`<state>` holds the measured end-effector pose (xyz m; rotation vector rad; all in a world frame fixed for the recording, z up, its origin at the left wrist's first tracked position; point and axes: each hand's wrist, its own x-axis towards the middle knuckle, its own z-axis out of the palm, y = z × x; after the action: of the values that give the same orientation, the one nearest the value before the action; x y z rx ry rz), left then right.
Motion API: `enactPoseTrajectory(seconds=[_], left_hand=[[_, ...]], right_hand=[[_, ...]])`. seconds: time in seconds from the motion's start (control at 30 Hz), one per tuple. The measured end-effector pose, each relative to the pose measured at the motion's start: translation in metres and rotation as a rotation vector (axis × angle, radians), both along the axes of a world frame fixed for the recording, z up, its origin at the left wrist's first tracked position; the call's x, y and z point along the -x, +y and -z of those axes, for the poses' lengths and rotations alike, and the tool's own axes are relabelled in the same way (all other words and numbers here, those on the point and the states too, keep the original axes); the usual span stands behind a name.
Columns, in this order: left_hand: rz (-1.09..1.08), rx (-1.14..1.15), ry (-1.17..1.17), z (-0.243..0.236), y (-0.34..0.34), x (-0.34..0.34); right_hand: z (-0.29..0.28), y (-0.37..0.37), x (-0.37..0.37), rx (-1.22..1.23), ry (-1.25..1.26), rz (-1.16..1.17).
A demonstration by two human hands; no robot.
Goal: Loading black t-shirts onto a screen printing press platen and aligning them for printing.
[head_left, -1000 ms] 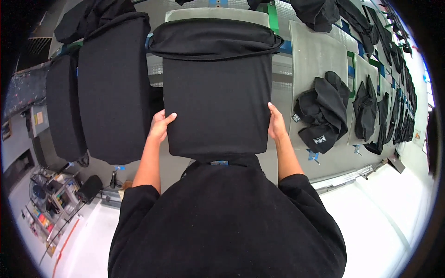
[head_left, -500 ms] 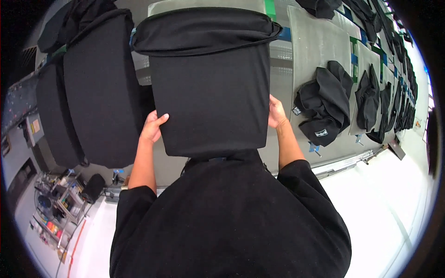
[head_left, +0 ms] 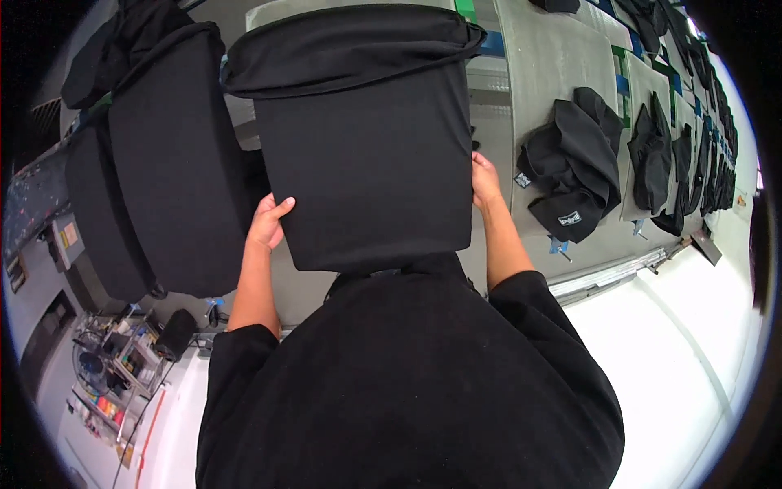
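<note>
A black garment lies stretched smooth over a flat board in the middle, with a loose, folded roll of cloth across its far end. My left hand grips its left edge near the front corner, thumb on top and the other fingers partly hidden at the side. My right hand is closed on the right edge, a little farther from me, its fingertips partly behind the cloth.
Left, two more boards carry black cloth. Right, pale boards in a long row hold crumpled black garments, above metal rails. A cluttered metal cart stands at lower left, beside a white floor.
The view has shifted and tilted slightly, so the board and its neighbours sit differently in the picture. Both hands keep about the same grip on the cloth's side edges.
</note>
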<state>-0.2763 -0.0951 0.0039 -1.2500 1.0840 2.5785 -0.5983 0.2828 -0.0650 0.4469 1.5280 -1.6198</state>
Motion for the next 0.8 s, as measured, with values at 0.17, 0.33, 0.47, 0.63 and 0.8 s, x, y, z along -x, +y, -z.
enactPoseTrajectory(seconds=[0.17,0.33,0.47,0.63,0.8], left_hand=[[-0.008,0.0,-0.028,-0.005,0.002,-0.004],[-0.013,0.044,-0.021,-0.011,0.003,0.002],[-0.017,0.003,-0.014,-0.011,0.002,0.004],[0.045,0.031,-0.025,-0.008,-0.009,0.008],[-0.102,0.148,-0.072,-0.015,-0.04,0.066]], right_hand=[[-0.077,-0.022,-0.009,0.143,-0.188,0.068],[-0.083,-0.011,-0.024,0.169,-0.198,-0.185],[-0.078,-0.002,-0.025,0.208,-0.257,-0.205],[-0.082,-0.015,-0.008,0.178,-0.247,-0.321],[-0.074,-0.066,0.057,0.187,0.021,-0.188]])
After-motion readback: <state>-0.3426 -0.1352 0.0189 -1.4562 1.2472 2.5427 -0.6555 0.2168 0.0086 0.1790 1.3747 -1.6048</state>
